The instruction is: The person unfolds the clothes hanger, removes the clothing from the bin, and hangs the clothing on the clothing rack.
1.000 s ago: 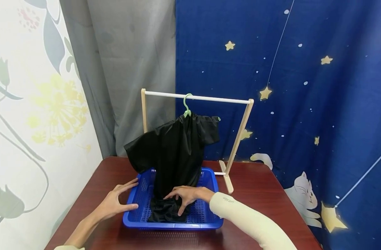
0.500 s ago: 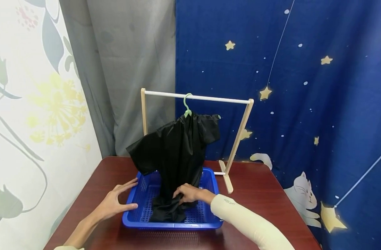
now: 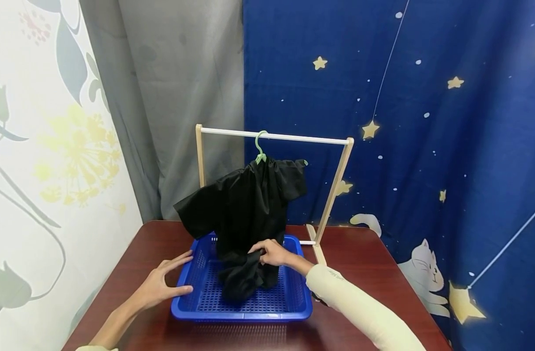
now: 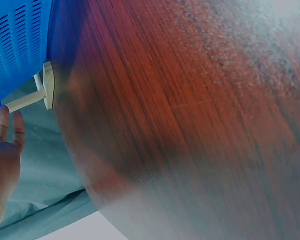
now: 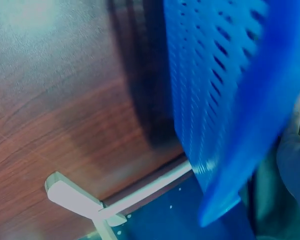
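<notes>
A black short-sleeved shirt [image 3: 250, 200] hangs from a light green hanger [image 3: 259, 155], its left sleeve spread out and its lower end bunched inside a blue plastic basket [image 3: 243, 317]. My right hand [image 3: 274, 252] pinches the shirt's lower part above the basket floor, and folds of cloth droop below the fingers. At the basket's left rim is my left hand [image 3: 160, 282], thumb and fingers spread and fairly straight, fingertips right at the edge. In the right wrist view the basket wall partly covers the right hand [image 5: 294, 155].
The hanger hooks over the white rail [image 3: 311, 139] of a small wooden rack [image 3: 335, 190] behind the basket. All stand on a dark red wooden table [image 3: 364, 273]. Grey [image 3: 188, 73] and starry blue curtains [image 3: 408, 185] close off the back, and a floral panel [image 3: 44, 234] borders the left.
My right hand has taken hold of the shirt's lower part and raised it up and away from the basket's front. The left hand has stayed at the rim.
</notes>
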Available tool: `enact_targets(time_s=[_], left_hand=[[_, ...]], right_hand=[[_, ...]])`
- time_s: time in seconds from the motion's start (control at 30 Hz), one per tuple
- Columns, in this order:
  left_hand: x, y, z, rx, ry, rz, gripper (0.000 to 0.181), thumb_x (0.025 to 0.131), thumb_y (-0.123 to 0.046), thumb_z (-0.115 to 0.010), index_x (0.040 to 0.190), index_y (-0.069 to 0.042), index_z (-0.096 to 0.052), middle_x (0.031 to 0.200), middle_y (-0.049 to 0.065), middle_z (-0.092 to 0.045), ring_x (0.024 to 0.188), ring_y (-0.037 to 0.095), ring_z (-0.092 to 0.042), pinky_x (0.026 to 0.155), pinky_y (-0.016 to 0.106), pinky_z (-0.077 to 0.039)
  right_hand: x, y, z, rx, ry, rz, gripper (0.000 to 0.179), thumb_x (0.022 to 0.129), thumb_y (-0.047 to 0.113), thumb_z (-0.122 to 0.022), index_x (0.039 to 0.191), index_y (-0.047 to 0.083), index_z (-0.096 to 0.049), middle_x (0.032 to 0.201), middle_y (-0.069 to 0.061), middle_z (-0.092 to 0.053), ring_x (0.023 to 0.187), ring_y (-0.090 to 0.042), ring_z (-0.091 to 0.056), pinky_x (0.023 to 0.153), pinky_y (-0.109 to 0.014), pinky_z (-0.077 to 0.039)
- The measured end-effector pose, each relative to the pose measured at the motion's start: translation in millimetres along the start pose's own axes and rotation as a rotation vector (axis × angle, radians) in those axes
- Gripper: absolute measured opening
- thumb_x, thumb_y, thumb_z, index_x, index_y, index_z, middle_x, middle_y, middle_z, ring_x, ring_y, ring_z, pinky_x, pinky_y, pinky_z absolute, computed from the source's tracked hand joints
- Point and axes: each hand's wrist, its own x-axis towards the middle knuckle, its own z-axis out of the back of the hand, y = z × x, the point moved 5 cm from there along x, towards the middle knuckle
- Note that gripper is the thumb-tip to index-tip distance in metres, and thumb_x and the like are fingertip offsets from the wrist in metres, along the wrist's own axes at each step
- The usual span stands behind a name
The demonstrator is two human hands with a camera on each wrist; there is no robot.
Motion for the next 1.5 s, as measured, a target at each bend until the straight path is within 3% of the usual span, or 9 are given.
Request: enact_targets(time_s=[0.17, 0.33, 0.53, 0.7, 0.9, 1.07, 1.33, 1.5], left_hand=[[-0.2, -2.2, 2.0, 0.022, 0.001, -0.012, 0.08, 0.081, -0.038, -0.09, 0.151, -0.02, -0.056, 0.161, -0.001, -0.046, 0.132, 0.016, -0.044, 0.098, 0.064, -0.042], [-0.2, -0.8, 0.8, 0.014, 0.006, -0.01, 0.079, 0.081, -0.036, -0.09, 0.151, -0.02, -0.056, 0.161, -0.002, -0.046, 0.133, 0.015, -0.043, 0.098, 0.064, -0.042], [-0.8, -0.9, -1.1, 0.027, 0.007, -0.003, 0.079, 0.082, -0.035, -0.09, 0.151, -0.02, -0.056, 0.161, -0.005, -0.045, 0.133, 0.013, -0.043, 0.098, 0.06, -0.043], [-2.7, -0.7, -0.7, 0.033, 0.007, -0.009, 0.078, 0.083, -0.036, -0.089, 0.151, -0.02, -0.056, 0.161, -0.003, -0.046, 0.133, 0.014, -0.044, 0.098, 0.058, -0.045], [-2.4, -2.4, -0.6, 0.035, 0.003, -0.028, 0.078, 0.083, -0.036, -0.089, 0.151, -0.019, -0.056, 0.16, 0.0, -0.047, 0.134, 0.018, -0.044, 0.098, 0.058, -0.044], [-3.5, -1.4, -1.1, 0.035, -0.004, -0.022, 0.078, 0.082, -0.036, -0.09, 0.15, -0.02, -0.057, 0.16, -0.001, -0.047, 0.133, 0.013, -0.044, 0.097, 0.061, -0.044], [-2.3, 1.4, -2.7, 0.008, 0.002, -0.008, 0.078, 0.082, -0.035, -0.089, 0.151, -0.021, -0.056, 0.161, -0.004, -0.046, 0.13, 0.011, -0.044, 0.096, 0.064, -0.043], [-2.7, 0.4, -3.0, -0.004, -0.003, 0.001, 0.079, 0.081, -0.035, -0.09, 0.151, -0.022, -0.057, 0.161, -0.004, -0.046, 0.13, 0.008, -0.044, 0.097, 0.065, -0.043]], right_hand=[[4.8, 0, 19, 0.032, -0.056, -0.038, 0.045, 0.079, -0.018, -0.067, 0.115, 0.007, -0.078, 0.078, 0.0, -0.072, 0.06, 0.002, -0.054, 0.058, -0.016, -0.044], [11.1, 0, 35, 0.018, -0.106, -0.031, 0.046, 0.076, -0.018, -0.065, 0.114, 0.006, -0.079, 0.075, 0.0, -0.071, 0.058, 0.002, -0.052, 0.057, -0.016, -0.042], [18.2, 1, 58, 0.01, -0.144, -0.026, 0.046, 0.081, -0.018, -0.063, 0.116, 0.007, -0.078, 0.084, -0.005, -0.075, 0.061, -0.004, -0.061, 0.059, -0.019, -0.044], [26.7, 3, 74, 0.027, -0.165, -0.036, 0.041, 0.086, -0.015, -0.062, 0.118, 0.006, -0.078, 0.082, -0.006, -0.076, 0.065, -0.011, -0.066, 0.063, -0.022, -0.047], [36.2, 2, 92, 0.028, -0.26, -0.077, 0.04, 0.084, -0.013, -0.062, 0.114, 0.007, -0.079, 0.091, -0.007, -0.077, 0.065, -0.006, -0.064, 0.064, -0.023, -0.052], [45.1, 1, 106, 0.056, -0.346, -0.118, 0.043, 0.081, -0.014, -0.062, 0.113, 0.008, -0.08, 0.096, -0.008, -0.077, 0.065, -0.006, -0.064, 0.064, -0.023, -0.053], [57.2, -13, 123, 0.057, -0.51, -0.225, 0.04, 0.082, -0.011, -0.067, 0.111, 0.013, -0.081, 0.082, -0.004, -0.076, 0.066, -0.009, -0.065, 0.064, -0.023, -0.05], [63.5, -19, 128, 0.063, -0.553, -0.252, 0.039, 0.086, -0.009, -0.066, 0.112, 0.015, -0.081, 0.1, -0.007, -0.079, 0.07, -0.01, -0.068, 0.063, -0.023, -0.05]])
